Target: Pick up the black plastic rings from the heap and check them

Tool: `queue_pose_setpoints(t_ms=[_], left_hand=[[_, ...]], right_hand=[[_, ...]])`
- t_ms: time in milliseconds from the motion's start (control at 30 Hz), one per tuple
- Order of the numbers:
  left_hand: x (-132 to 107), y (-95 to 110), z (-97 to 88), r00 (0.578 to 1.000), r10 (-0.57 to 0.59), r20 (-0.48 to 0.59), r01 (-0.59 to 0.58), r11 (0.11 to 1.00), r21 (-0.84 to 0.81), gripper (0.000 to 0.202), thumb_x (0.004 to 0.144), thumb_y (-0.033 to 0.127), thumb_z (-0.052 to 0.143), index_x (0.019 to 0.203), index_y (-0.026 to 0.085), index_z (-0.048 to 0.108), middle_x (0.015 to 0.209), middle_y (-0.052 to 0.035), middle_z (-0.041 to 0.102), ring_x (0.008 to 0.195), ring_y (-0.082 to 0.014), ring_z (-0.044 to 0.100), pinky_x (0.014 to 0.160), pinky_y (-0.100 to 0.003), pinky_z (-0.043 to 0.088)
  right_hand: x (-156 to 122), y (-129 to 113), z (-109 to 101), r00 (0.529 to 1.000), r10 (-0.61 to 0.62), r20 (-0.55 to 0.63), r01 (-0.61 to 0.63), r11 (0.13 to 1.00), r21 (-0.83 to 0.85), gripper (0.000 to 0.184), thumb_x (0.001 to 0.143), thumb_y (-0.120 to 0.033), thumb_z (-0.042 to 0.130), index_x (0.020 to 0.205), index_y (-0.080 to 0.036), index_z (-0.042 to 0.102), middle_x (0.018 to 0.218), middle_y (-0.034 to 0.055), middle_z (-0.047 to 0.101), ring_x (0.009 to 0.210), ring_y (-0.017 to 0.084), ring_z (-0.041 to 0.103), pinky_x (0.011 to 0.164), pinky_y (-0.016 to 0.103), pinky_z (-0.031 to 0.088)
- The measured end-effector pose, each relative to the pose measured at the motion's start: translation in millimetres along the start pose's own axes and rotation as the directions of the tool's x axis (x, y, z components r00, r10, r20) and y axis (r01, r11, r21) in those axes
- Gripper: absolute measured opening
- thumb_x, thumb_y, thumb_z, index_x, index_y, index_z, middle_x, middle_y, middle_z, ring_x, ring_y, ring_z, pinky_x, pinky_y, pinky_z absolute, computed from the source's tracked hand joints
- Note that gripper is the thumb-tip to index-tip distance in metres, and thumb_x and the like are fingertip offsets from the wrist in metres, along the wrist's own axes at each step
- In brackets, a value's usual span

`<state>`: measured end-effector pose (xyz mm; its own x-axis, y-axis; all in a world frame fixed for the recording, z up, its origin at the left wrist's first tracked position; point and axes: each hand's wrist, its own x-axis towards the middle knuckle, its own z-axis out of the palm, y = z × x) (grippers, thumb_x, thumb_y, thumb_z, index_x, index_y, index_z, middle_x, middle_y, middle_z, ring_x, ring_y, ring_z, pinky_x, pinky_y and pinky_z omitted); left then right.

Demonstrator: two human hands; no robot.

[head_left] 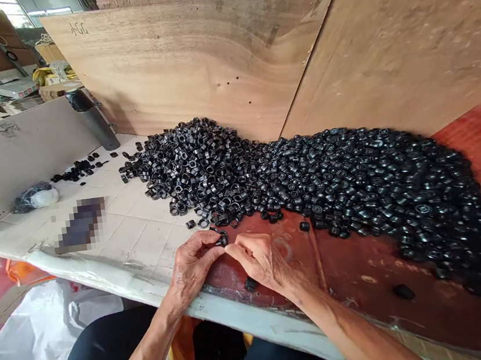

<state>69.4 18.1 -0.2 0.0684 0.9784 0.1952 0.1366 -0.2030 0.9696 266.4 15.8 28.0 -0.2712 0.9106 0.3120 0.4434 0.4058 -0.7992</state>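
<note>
My left hand (192, 265) and my right hand (261, 259) meet at the table's near edge, fingertips pinched together on a small black plastic ring (223, 240). Just beyond them lies a heap of black plastic rings (197, 165), and to its right a bigger heap of small black wheel-like parts (381, 186). One loose black part (250, 284) lies under my right hand, and another black part (403, 292) sits further right on the red board (352, 271).
Plywood sheets (216, 54) stand behind the heaps. A dark cylinder bottle (92, 116) stands at the back left. A small plastic bag (36, 196) and a few scattered black pieces (77, 169) lie on the white tabletop (136, 228). A white sack (30, 357) sits on the floor at left.
</note>
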Motion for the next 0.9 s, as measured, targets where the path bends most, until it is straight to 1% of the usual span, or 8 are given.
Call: queue_pose_setpoints(t_ms=[100, 167, 267, 333, 467, 633, 800, 900], left_hand=[[-0.1, -0.8, -0.2, 1.0, -0.004, 0.015, 0.004, 1.0, -0.014, 0.024, 0.086, 0.043, 0.082, 0.097, 0.022, 0.077, 0.105, -0.0058, 0.077, 0.102, -0.0228, 0.074, 0.098, -0.039, 0.063], [-0.4, -0.1, -0.3, 1.0, -0.015, 0.023, 0.016, 1.0, -0.025, 0.023, 0.086, 0.04, 0.082, 0.098, 0.022, 0.077, 0.106, -0.0057, 0.078, 0.103, -0.0228, 0.074, 0.1, -0.039, 0.062], [-0.5, 3.1, -0.5, 0.998, -0.052, 0.031, 0.054, 0.996, -0.065, 0.022, 0.084, 0.038, 0.084, 0.097, 0.022, 0.078, 0.105, -0.0054, 0.079, 0.102, -0.023, 0.075, 0.1, -0.038, 0.062], [-0.3, 5.5, -1.1, 0.997, -0.063, 0.046, 0.066, 0.995, -0.073, 0.021, 0.085, 0.038, 0.083, 0.098, 0.022, 0.079, 0.105, -0.0052, 0.079, 0.101, -0.0229, 0.076, 0.098, -0.038, 0.063], [0.6, 6.0, -2.4, 0.997, -0.048, 0.068, 0.049, 0.999, -0.014, 0.023, 0.083, 0.039, 0.084, 0.1, 0.023, 0.081, 0.105, -0.0055, 0.08, 0.104, -0.0239, 0.075, 0.103, -0.04, 0.061], [0.7, 3.6, -2.6, 0.989, -0.12, 0.083, 0.126, 0.989, -0.078, 0.029, 0.082, 0.043, 0.085, 0.101, 0.022, 0.08, 0.106, -0.0049, 0.079, 0.099, -0.0228, 0.074, 0.096, -0.037, 0.062], [0.7, 5.6, -2.5, 0.966, -0.224, 0.126, 0.243, 0.957, -0.161, 0.033, 0.08, 0.043, 0.087, 0.103, 0.021, 0.078, 0.098, -0.0026, 0.077, 0.085, -0.0181, 0.072, 0.085, -0.032, 0.063], [1.2, 1.5, -3.3, 0.971, -0.201, 0.131, 0.222, 0.961, -0.165, 0.03, 0.08, 0.041, 0.087, 0.1, 0.021, 0.077, 0.095, -0.0014, 0.077, 0.084, -0.0174, 0.072, 0.085, -0.031, 0.063]], right_hand=[[1.1, -3.4, -5.3, 0.999, 0.04, 0.01, -0.04, 0.997, 0.059, 0.019, 0.097, -0.035, 0.063, 0.084, -0.022, 0.066, 0.072, -0.0018, 0.064, 0.06, 0.014, 0.058, 0.06, 0.025, 0.046], [2.1, -3.6, -7.8, 0.998, 0.054, 0.022, -0.055, 0.997, 0.046, 0.02, 0.097, -0.032, 0.062, 0.08, -0.023, 0.065, 0.07, -0.0019, 0.064, 0.061, 0.014, 0.059, 0.062, 0.025, 0.048], [2.4, -0.2, -7.3, 1.0, 0.0, -0.001, 0.0, 0.998, 0.057, 0.01, 0.095, -0.027, 0.061, 0.091, -0.023, 0.068, 0.082, 0.001, 0.071, 0.07, 0.016, 0.065, 0.069, 0.027, 0.053], [1.8, 2.8, -4.8, 0.999, -0.047, 0.0, 0.047, 0.997, 0.057, 0.012, 0.095, -0.025, 0.06, 0.102, -0.023, 0.07, 0.093, 0.0036, 0.074, 0.079, 0.018, 0.068, 0.074, 0.028, 0.054], [0.5, 4.0, -1.5, 1.0, 0.006, 0.022, -0.005, 1.0, -0.028, 0.024, 0.101, -0.027, 0.054, 0.081, -0.023, 0.065, 0.073, 0.001, 0.067, 0.067, 0.016, 0.063, 0.067, 0.027, 0.049], [-0.3, 1.7, -2.4, 0.999, -0.032, 0.022, 0.031, 0.999, 0.035, 0.012, 0.099, -0.03, 0.06, 0.103, -0.022, 0.068, 0.084, 0.0017, 0.071, 0.072, 0.016, 0.065, 0.071, 0.026, 0.051], [-0.1, 3.0, -2.6, 0.999, -0.034, -0.002, 0.034, 0.998, 0.061, 0.011, 0.097, -0.029, 0.061, 0.102, -0.021, 0.066, 0.085, 0.0024, 0.07, 0.074, 0.016, 0.065, 0.071, 0.026, 0.051], [0.7, 0.9, -0.6, 1.0, -0.018, 0.01, 0.017, 0.997, 0.078, 0.011, 0.096, -0.026, 0.058, 0.099, -0.021, 0.067, 0.083, 0.0021, 0.07, 0.072, 0.016, 0.064, 0.071, 0.026, 0.05]])
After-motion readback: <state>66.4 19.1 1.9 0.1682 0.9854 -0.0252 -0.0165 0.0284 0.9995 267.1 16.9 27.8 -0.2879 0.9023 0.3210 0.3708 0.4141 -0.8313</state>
